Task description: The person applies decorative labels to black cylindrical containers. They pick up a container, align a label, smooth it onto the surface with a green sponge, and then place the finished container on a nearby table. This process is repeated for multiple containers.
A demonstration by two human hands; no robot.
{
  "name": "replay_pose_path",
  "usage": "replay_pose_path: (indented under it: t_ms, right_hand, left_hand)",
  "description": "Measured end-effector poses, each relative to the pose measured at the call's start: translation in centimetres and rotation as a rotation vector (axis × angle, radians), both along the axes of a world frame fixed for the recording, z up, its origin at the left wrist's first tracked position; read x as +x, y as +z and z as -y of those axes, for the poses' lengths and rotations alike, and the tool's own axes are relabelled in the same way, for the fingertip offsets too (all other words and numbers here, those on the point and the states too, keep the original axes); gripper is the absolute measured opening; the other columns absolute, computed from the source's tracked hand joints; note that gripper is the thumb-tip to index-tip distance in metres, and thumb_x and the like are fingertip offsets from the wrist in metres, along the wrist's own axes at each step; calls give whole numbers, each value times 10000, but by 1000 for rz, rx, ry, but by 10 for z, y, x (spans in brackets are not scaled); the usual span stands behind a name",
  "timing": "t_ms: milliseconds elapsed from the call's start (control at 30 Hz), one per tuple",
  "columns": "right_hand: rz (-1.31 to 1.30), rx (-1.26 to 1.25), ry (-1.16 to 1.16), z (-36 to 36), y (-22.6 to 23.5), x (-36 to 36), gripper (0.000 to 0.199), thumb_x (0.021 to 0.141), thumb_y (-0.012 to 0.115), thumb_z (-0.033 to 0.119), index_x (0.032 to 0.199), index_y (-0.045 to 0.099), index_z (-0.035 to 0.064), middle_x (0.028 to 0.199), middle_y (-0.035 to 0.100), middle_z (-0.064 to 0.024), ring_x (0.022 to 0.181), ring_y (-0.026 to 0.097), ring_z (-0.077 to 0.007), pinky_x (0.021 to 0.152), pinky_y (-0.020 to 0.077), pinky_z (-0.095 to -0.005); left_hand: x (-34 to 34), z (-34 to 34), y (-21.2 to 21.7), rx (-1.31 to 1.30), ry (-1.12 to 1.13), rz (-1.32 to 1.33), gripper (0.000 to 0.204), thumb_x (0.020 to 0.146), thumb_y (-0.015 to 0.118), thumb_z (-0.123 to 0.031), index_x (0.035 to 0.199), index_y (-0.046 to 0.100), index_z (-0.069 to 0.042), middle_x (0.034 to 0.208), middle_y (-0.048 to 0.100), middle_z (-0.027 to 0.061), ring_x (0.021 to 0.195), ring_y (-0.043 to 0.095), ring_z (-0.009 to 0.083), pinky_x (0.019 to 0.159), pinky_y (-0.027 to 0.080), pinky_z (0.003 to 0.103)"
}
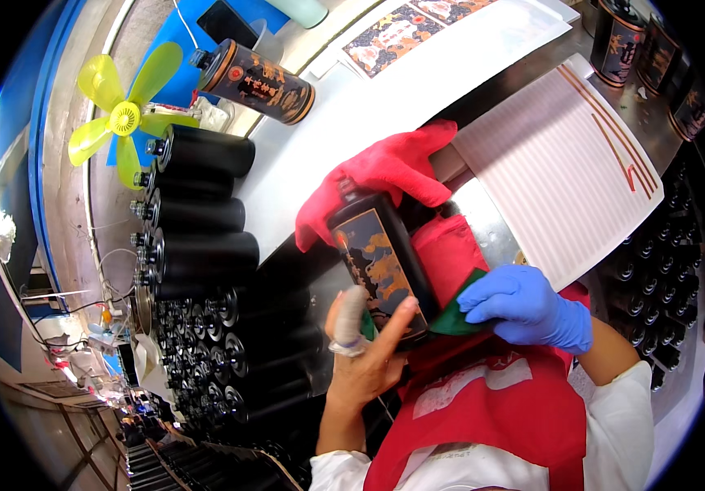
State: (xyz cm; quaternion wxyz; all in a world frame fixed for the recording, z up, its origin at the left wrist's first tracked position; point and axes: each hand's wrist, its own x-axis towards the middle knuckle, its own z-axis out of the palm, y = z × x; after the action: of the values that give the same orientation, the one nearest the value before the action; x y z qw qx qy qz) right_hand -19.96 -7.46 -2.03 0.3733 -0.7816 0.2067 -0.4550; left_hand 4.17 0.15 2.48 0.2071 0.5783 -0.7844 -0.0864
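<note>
A black bottle [381,254] with an orange-and-gold patterned label lies tilted on a bright red cloth [385,164], its neck pointing away from me. My left hand [369,348] is closed on the base end, thumb on the label side, a pale finger cot over one finger. A bit of green shows beside those fingers. My right hand [524,307], in a blue glove, pinches a flat green piece [459,313] like a scraper, held against the bottle's lower right edge. The exact contact there is partly hidden.
Black bottles [205,254] lie stacked at left beside a yellow-green fan [125,119]. A labelled bottle [258,82] sits on the white table [303,172]. Right of the cloth is a sheet of brown strips [565,164]. More labelled bottles [617,41] stand at far right.
</note>
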Motion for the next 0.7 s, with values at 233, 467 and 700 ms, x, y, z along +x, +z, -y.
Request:
replay_pose_path:
  t_ms: [233,467,700]
  right_hand:
    - [40,60,-18,-8,10,-24,305,570,687,-59,840,647,77,893,671,-59,789,661,-237,678,534,-313]
    - [117,154,3,-7,14,-28,290,607,696,-73,850,650,76,893,672,-74,791,665,-220,678,533,-303]
    - [127,361,31,3,11,-20,251,655,695,-75,871,640,42,877,667,-95,787,665,-198,689,526,-286]
  left_hand:
    - [-20,9,29,-49,-96,449,651,569,729,-78,1187,609,-243,1234,412,151,1138,344,335,1010,302,504]
    - [-23,2,15,-129,-82,368,554,668,631,-7,1189,621,-197,1166,481,114,1064,367,285,975,330,465]
    - [-23,3,10,-162,-26,300,455,682,632,-58,1100,676,-232,1133,511,75,1054,347,249,963,321,426]
